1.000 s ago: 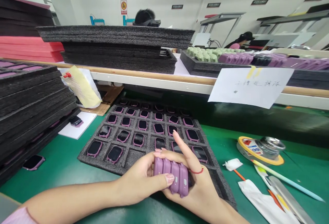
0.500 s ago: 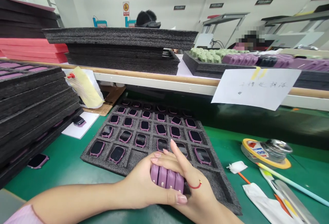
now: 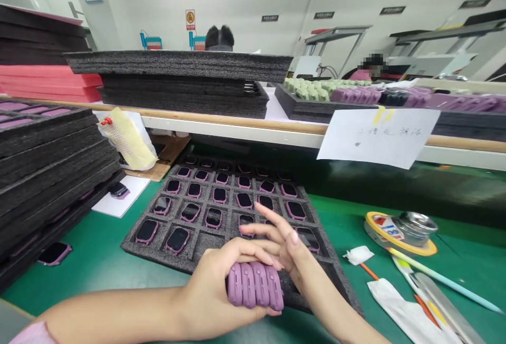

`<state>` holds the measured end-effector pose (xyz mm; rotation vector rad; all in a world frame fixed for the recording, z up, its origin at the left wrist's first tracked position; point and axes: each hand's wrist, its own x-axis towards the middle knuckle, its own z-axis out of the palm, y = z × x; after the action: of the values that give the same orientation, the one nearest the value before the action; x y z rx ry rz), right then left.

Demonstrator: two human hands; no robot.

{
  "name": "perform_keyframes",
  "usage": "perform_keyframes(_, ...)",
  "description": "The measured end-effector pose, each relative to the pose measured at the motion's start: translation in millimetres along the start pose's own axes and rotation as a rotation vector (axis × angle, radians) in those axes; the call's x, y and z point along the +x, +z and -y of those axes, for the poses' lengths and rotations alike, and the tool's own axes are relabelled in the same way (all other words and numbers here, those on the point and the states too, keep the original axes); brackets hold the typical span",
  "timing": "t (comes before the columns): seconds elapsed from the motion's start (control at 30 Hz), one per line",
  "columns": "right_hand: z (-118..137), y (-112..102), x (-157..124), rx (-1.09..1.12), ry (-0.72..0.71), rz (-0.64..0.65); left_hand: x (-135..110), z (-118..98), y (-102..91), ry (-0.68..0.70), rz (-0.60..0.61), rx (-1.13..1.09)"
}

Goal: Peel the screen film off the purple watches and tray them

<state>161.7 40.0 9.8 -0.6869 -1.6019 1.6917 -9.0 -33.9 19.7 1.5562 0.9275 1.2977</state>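
Observation:
A row of several purple watch cases (image 3: 255, 285) sits in my left hand (image 3: 213, 286), pressed side by side with their edges facing me. The fingers of that hand wrap over the top and the thumb lies below. Just to the right, my right hand (image 3: 282, 238) has its fingers spread, close to the left fingertips and holding nothing; I cannot tell whether the two hands touch. Both hands are over the near edge of a black foam tray (image 3: 207, 241). Purple-framed watches (image 3: 178, 239) with dark screens lie in many of its compartments, and my hands hide some of them.
Foam trays (image 3: 51, 159) are stacked at the left, with a loose watch (image 3: 55, 253) beside them. Rightward lie a tape roll (image 3: 379, 231), a metal-topped jar (image 3: 417, 224), a pencil (image 3: 446, 278) and tweezers (image 3: 446, 302). A shelf (image 3: 237, 127) with more trays spans the back.
My right hand has come away from the watch cases and its fingers have spread. The cases have turned in my left hand, so their button edges now face me.

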Motion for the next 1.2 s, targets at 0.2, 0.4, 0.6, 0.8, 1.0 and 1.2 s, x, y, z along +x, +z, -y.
perform_keyframes(0.2, -1, 4, -7, 0.173, 0.226, 0.154, 0, -1, -0.7, 0.076, 0.005, 0.078)
perform_keyframes(0.4, 6, 12, -15, 0.234, 0.288, 0.082, 3, -4, -1.6, 0.094, -0.007, 0.109)
perform_keyframes(0.6, -9, 12, -12, 0.173, 0.096, 0.119, 1, 3, 0.9, 0.095, -0.016, 0.085)
perform_keyframes(0.8, 0, 21, -12, 0.14, 0.187, 0.054, 3, 12, -1.4, 0.272, 0.018, 0.156)
perform_keyframes(1.0, 6, 25, -13, -0.01, 0.037, -0.04, 3, 21, -5.3, 0.401, 0.051, 0.319)
perform_keyframes(1.2, 5, 13, -14, -0.342, -0.332, -0.095, 1, 7, 1.7, -0.181, 0.031, -0.116)
